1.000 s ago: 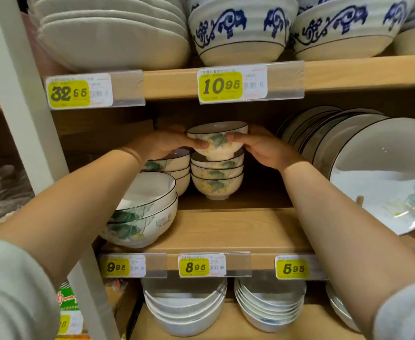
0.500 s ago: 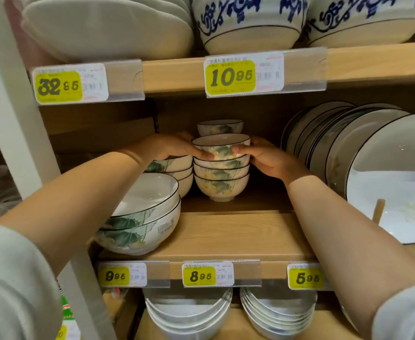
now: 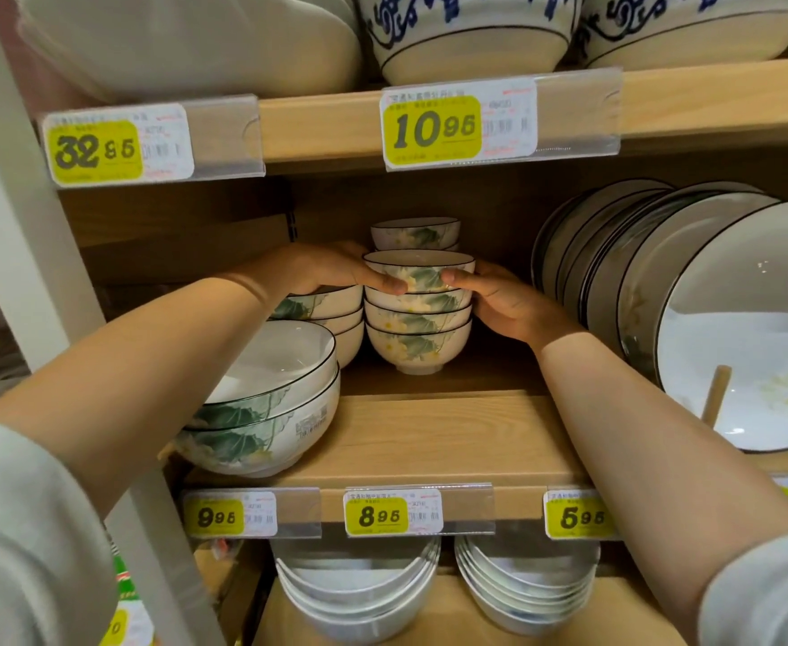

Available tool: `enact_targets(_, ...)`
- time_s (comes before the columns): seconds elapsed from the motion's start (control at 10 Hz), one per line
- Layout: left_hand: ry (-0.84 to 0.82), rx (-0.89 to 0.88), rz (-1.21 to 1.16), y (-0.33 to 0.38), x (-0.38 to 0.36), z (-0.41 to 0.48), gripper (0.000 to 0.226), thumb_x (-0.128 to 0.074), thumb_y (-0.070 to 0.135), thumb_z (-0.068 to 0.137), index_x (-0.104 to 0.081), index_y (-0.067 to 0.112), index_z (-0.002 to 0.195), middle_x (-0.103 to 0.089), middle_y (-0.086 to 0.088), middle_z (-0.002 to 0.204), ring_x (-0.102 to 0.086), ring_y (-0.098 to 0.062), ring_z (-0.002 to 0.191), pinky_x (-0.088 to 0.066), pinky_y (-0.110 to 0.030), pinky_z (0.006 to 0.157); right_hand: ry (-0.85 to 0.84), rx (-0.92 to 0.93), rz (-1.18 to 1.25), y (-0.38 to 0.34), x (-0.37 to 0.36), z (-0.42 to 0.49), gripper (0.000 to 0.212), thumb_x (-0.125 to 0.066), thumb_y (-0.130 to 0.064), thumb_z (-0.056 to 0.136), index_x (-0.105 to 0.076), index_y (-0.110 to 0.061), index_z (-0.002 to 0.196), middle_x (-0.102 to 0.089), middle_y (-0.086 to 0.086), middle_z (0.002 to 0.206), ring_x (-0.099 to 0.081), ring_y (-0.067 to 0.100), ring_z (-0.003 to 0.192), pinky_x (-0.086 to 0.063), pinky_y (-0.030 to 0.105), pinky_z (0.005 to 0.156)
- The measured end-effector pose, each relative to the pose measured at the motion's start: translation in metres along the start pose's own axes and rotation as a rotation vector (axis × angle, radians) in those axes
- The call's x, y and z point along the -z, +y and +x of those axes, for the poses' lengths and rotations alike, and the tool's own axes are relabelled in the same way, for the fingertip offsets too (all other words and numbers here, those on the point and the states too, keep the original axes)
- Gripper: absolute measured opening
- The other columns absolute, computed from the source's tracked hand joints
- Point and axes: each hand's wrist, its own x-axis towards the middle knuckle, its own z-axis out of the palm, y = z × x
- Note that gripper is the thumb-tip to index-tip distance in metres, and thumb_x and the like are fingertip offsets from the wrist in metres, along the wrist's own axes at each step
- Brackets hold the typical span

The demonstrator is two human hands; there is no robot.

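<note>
A small white bowl point(image 3: 422, 274) with a green leaf print and a dark rim sits on top of a stack of matching bowls point(image 3: 418, 331) on the middle wooden shelf point(image 3: 429, 435). My left hand point(image 3: 331, 272) grips its left side, thumb across the front. My right hand point(image 3: 499, 298) grips its right side, thumb on the front. Another such bowl point(image 3: 415, 234) stands behind the stack.
Two large leaf-print bowls point(image 3: 266, 403) stand front left, with a short stack of small bowls point(image 3: 331, 314) behind them. Upright plates point(image 3: 690, 310) lean at the right. Big bowls fill the shelf above, white bowls point(image 3: 359, 594) the shelf below. Yellow price tags line the shelf edges.
Both hands lowered the small bowl from above the stack onto it. The bowl now rests nested on top, and the view has moved closer to the shelf.
</note>
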Motion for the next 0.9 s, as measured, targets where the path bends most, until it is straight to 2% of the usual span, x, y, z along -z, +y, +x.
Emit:
enact_targets(0.1,-0.032,-0.011,-0.037,0.009,-0.001,-0.013,0.042,-0.082,0.071,0.046,-0.065,0.062,0.084,-0.067,0.037,0.086,-0.06,0.022,0.074,-0.043,-0.002,0.054,-0.007,-0.02,-0.03,-0.005,-0.001,-0.003,0.058,-0.07,-0.015,0.075,-0.057,-0.006,0.131,-0.065,0.011,0.127,-0.06,0.023,0.119,-0.045,0.036,0.102)
enact_targets(0.2,-0.036,-0.014,-0.045,0.018,0.001,-0.022,0.045,-0.083,0.069,0.044,-0.067,0.058,0.084,-0.069,0.031,0.091,-0.063,0.011,0.088,-0.046,-0.004,0.06,0.044,-0.008,-0.067,-0.012,-0.005,-0.008,0.042,-0.072,-0.013,0.076,-0.064,-0.019,0.117,-0.072,-0.001,0.111,-0.067,0.013,0.107,-0.05,0.029,0.089)
enact_targets(0.3,0.035,0.051,-0.047,0.035,-0.004,-0.033,0.103,-0.086,0.068,0.033,-0.057,0.037,0.127,-0.057,0.01,0.133,-0.048,-0.015,0.128,-0.042,-0.033,0.103,0.221,0.062,-0.033,-0.021,-0.013,-0.015,0.038,-0.074,-0.011,0.081,-0.063,-0.02,0.116,-0.072,-0.005,0.108,-0.066,0.006,0.1,-0.048,0.024,0.082)
enact_targets(0.4,0.139,0.122,-0.119,0.042,-0.007,-0.045,0.115,-0.085,0.057,0.051,-0.034,0.019,0.147,-0.036,-0.001,0.152,-0.032,-0.024,0.139,-0.028,-0.035,0.107,0.372,0.138,0.002,-0.035,-0.025,-0.029,0.015,-0.072,-0.018,0.084,-0.068,-0.022,0.098,-0.074,-0.011,0.096,-0.067,0.0,0.089,-0.047,0.016,0.069)
enact_targets(0.5,0.248,0.125,-0.161,0.053,-0.016,-0.08,0.091,-0.082,0.052,0.063,-0.046,0.019,0.14,-0.05,0.0,0.14,-0.046,-0.019,0.129,-0.037,-0.031,0.103,0.569,0.111,-0.027,-0.043,-0.037,-0.048,0.012,-0.069,-0.017,0.086,-0.063,-0.025,0.078,-0.065,-0.014,0.079,-0.059,0.0,0.075,-0.042,0.018,0.06)
enact_targets(0.6,0.406,0.028,-0.308,0.069,-0.043,-0.132,0.022,-0.08,0.036,0.074,-0.065,0.025,0.085,-0.066,0.027,0.074,-0.06,0.01,0.076,-0.045,-0.007,0.066,0.628,0.095,0.079,-0.043,-0.049,-0.071,0.014,-0.063,-0.014,0.089,-0.062,-0.025,0.081,-0.063,-0.012,0.083,-0.059,0.003,0.079,-0.044,0.017,0.062)
enact_targets(0.7,0.451,-0.073,-0.453,0.081,-0.078,-0.179,0.028,-0.071,0.025,0.085,-0.065,0.024,0.113,-0.066,0.028,0.104,-0.06,0.006,0.098,-0.045,-0.004,0.08,0.593,0.088,0.166,-0.042,-0.063,-0.105,0.014,-0.06,-0.014,0.09,-0.066,-0.024,0.098,-0.07,-0.008,0.094,-0.065,0.005,0.09,-0.051,0.02,0.073)
enact_targets(0.8,0.561,-0.089,-0.63,0.078,-0.112,-0.219,0.039,-0.066,0.018,0.087,-0.061,0.021,0.126,-0.068,0.011,0.119,-0.06,0.002,0.112,-0.048,-0.017,0.096,0.474,0.093,0.107,-0.033,-0.077,-0.137,0.018,-0.061,-0.017,0.087,-0.073,-0.031,0.085,-0.074,-0.006,0.094,-0.069,0.009,0.096,-0.054,0.028,0.082)
enact_targets(0.9,0.678,-0.074,-0.884,0.072,-0.147,-0.257,0.035,-0.066,0.019,0.079,-0.065,0.017,0.115,-0.073,0.001,0.11,-0.066,-0.013,0.109,-0.052,-0.029,0.095,0.311,0.05,0.204,-0.02,-0.091,-0.163,0.019,-0.056,-0.015,0.092,-0.068,-0.028,0.099,-0.075,-0.004,0.101,-0.069,0.01,0.102,-0.054,0.028,0.087)
